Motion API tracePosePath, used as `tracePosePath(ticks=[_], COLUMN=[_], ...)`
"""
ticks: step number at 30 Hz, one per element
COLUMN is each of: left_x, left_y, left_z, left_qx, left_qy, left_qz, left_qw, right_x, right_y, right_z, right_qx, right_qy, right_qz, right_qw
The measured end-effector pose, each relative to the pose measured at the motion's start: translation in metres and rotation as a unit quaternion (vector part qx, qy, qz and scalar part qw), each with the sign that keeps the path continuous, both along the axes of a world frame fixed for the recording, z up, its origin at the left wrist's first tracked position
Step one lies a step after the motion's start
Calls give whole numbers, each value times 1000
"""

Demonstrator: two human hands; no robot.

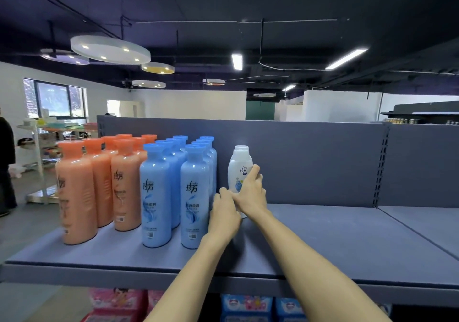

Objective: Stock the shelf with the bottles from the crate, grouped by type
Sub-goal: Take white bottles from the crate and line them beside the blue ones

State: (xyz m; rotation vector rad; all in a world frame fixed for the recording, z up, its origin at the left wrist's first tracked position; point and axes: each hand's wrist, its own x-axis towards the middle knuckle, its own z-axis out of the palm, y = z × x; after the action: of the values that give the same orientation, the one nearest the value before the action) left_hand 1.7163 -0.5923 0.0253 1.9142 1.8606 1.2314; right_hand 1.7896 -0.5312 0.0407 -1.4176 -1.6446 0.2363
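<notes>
Lower shelf: pink packs (116, 301) and blue packs (248, 308) show under the front lip of the grey metal shelf (347, 242), partly hidden by the forearms.
Shelf: the flat grey board runs the width of the view, bare to the right of the white bottle.
Left hand (223, 214): fingers curled together, knuckles up, low against the foot of the white bottle and just beside the nearest blue bottle; whether it actually grips the white bottle I cannot tell.
Right hand (250, 192): wrapped round the right side of the white plastic bottle with a blue flower label (239, 167), fingers closed on its body, touching the left hand.
White bottle: upright on the shelf, towards the back, just right of the blue group and apart from it.
Blue bottles (173, 187): tall light-blue plastic bottles with blue caps, upright in two rows running back, left of the white bottle.
Orange bottles (99, 182): tall peach-orange plastic bottles with orange caps, upright in rows, left of the blue group.
Back panel (310, 162): grey board right behind the white bottle.
Far left: a person in dark clothes (6, 162) stands well beyond the orange bottles.
</notes>
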Motion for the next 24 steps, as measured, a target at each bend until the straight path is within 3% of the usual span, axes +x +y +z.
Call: tracePosePath(ticks=[4,12,24], left_x=[2,3,1], left_y=[-3,1,-4], left_z=[-12,-20,-22], left_qx=[-18,1,9], left_qy=[-23,17,36], left_qz=[29,50,43], left_qw=[999,999,998], right_x=[-4,-3,-6], right_y=[6,20,22], right_z=[2,0,0], right_qx=[-8,-12,-7], right_qy=[-1,14,-33], right_qz=[-10,-43,-43], right_qw=[1000,999,999])
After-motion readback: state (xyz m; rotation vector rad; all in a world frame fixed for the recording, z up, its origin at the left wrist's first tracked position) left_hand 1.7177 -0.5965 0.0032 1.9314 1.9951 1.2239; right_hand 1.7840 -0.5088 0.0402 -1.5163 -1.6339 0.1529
